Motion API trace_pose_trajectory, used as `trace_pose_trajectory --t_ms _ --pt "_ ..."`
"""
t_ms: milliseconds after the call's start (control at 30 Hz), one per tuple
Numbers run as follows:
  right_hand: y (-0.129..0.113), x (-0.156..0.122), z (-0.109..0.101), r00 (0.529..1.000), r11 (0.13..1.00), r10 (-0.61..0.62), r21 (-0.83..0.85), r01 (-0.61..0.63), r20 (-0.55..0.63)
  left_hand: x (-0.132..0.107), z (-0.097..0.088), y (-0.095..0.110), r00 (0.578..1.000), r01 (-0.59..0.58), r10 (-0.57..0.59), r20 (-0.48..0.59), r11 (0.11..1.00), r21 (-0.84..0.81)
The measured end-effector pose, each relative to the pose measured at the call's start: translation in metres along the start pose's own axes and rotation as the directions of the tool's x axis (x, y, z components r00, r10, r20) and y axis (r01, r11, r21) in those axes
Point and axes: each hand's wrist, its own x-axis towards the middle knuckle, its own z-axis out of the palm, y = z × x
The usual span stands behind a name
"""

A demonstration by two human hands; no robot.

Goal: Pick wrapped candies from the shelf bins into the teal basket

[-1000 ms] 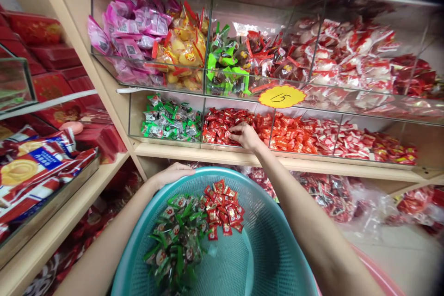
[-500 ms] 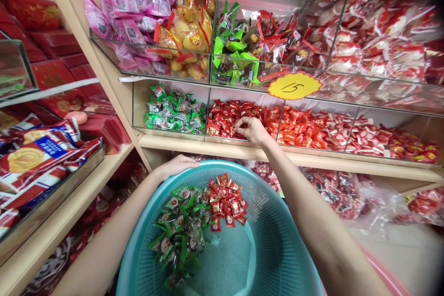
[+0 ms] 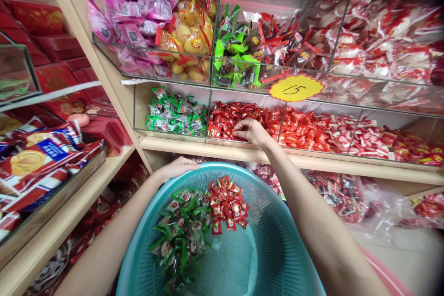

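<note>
A teal plastic basket (image 3: 277, 203) with mesh sides takes up the lower middle of the view. Over its far left rim lies my left hand (image 3: 180, 168), closed on the edge. Inside the basket are green-wrapped candies (image 3: 180, 236) on the left and small red-wrapped candies (image 3: 229, 206) beside them. My right hand (image 3: 255, 132) reaches past the basket into the lower shelf's bin of red-wrapped candies (image 3: 225, 118). Its fingers are bent and pinched together over the candies; whatever is between the fingertips is hidden.
Left of that bin are green-and-silver candies (image 3: 176, 113); to its right, orange-red candies (image 3: 301, 129). A yellow price tag (image 3: 296, 87) hangs above. The upper shelf carries larger packets (image 3: 194, 32). A wooden shelf edge (image 3: 208, 147) runs between bins and basket. Packaged snacks (image 3: 38, 157) stand left.
The view has shifted very slightly. Both hands stay where they were, the right still among the red candies and the left on the basket rim.
</note>
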Motion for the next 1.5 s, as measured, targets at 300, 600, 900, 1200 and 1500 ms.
trace_pose_trajectory --t_ms 300,600,900,1200,1500 --pt "-0.018 -0.010 -0.011 0.959 0.955 0.098 0.297 -0.015 -0.267 -0.002 0.001 0.004 1.000 -0.001 0.001 -0.003 1.000 0.024" --pt "-0.062 -0.056 -0.007 0.971 0.894 0.083 0.447 0.027 -0.225 -0.001 0.001 0.002 1.000 0.002 -0.002 -0.007 1.000 0.028" --pt "-0.064 -0.118 0.037 0.855 0.994 -0.104 0.033 0.102 0.509 0.000 -0.001 -0.003 0.999 -0.030 0.029 0.019 0.999 0.041" --pt "-0.055 -0.133 0.067 0.660 0.977 0.126 -0.209 0.048 0.740 0.001 -0.001 -0.005 0.999 -0.030 0.030 0.025 0.999 0.033" --pt "-0.057 -0.142 0.073 0.721 0.922 0.230 -0.383 0.053 0.654 0.000 -0.002 -0.005 0.999 -0.033 0.033 0.023 0.999 0.040"
